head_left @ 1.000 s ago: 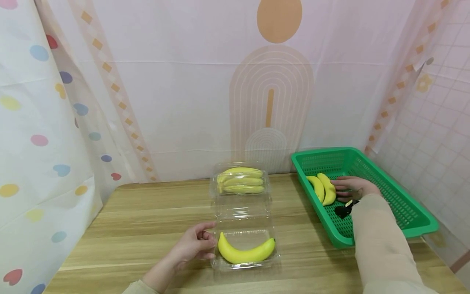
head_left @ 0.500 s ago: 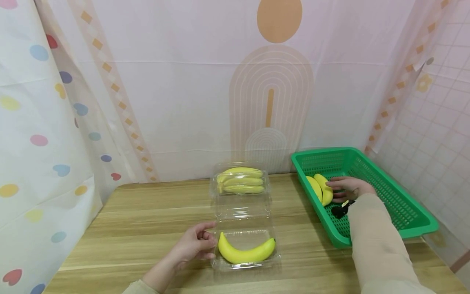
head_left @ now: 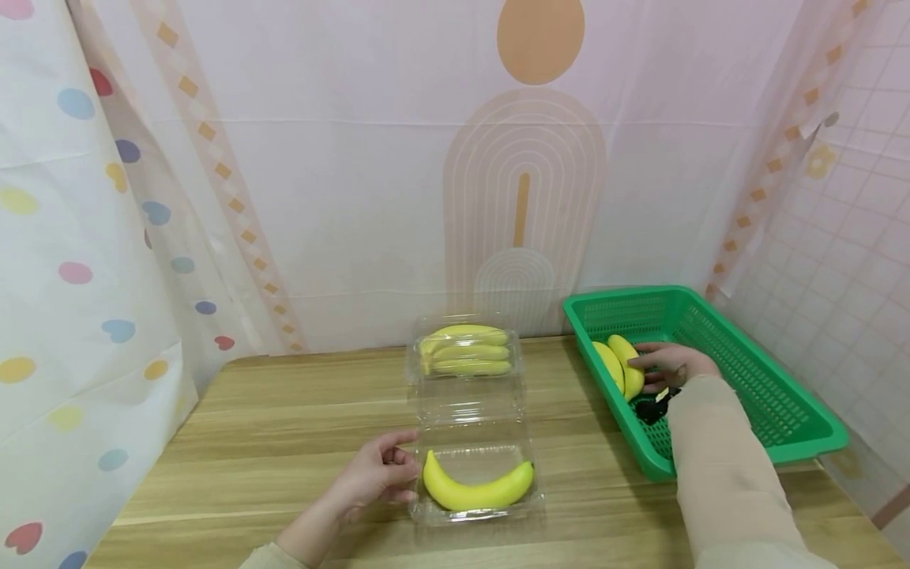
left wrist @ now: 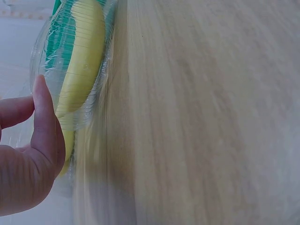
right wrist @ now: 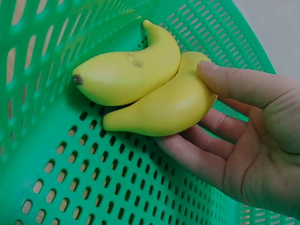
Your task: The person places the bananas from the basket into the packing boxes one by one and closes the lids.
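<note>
My right hand [right wrist: 253, 117] grips a yellow banana [right wrist: 164, 105], thumb on top and fingers beneath it, inside the green basket [head_left: 803, 411]. Against it lies a second banana [right wrist: 126, 70], with a dark tip and a brown smudge. My left hand [head_left: 377, 472] is at the left side of an open clear plastic clamshell box [head_left: 469, 438], fingers loosely bent and fingertips right at its edge. A curved banana [head_left: 476, 491] lies in the box's near half. In the left wrist view, the thumb [left wrist: 43, 112] overlaps the box's rim.
Behind the open box stands another clear box [head_left: 517, 359] with several bananas [head_left: 469, 352] in it. The basket sits at the right side of the wooden table [head_left: 284, 427]. A patterned curtain [head_left: 341, 197] hangs along the table's back edge.
My right hand has moved slightly left in the basket and its fingers have come round the right-hand banana; both bananas shifted a little left. My left hand and the boxes have stayed put.
</note>
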`<state>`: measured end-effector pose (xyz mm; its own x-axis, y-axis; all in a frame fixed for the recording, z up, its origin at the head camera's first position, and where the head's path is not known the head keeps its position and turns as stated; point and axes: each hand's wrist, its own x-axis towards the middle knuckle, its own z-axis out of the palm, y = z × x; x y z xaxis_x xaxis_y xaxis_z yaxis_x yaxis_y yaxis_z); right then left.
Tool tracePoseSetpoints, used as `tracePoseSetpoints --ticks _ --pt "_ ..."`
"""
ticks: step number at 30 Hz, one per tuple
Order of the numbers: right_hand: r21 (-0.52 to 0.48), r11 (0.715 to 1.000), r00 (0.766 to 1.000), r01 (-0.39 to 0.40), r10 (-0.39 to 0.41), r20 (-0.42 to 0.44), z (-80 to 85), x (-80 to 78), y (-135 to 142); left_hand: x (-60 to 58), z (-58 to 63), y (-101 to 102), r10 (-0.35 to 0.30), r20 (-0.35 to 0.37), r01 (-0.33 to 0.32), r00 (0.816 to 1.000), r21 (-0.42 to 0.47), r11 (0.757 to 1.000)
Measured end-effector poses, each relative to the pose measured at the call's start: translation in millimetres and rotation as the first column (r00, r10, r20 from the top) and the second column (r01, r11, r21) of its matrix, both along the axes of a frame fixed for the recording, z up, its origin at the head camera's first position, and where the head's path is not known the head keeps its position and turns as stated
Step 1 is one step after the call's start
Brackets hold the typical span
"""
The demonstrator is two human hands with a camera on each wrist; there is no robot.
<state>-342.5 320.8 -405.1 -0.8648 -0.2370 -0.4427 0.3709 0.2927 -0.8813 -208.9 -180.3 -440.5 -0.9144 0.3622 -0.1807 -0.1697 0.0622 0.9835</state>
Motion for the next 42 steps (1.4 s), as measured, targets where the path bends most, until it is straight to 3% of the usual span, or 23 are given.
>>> tracePoseSetpoints --ticks 16,29,42 --pt "-0.018 0.999 0.999 0.032 -0.033 -0.036 12.1 0.2 0.9 -1.0 1.7 0.9 0.002 -0.005 -0.002 1.000 0.001 1.000" --pt "0.008 1.000 0.997 -0.021 0.022 -0.081 16.8 -1.9 6.0 -1.3 -2.3 -1.6 -0.007 -0.003 0.007 1.000 0.010 1.000" --pt "-0.010 0.997 0.978 -0.073 0.070 -0.197 33.0 -1.1 8.1 -1.6 -3.0 -1.9 -0.006 0.000 0.006 1.000 0.017 1.000"
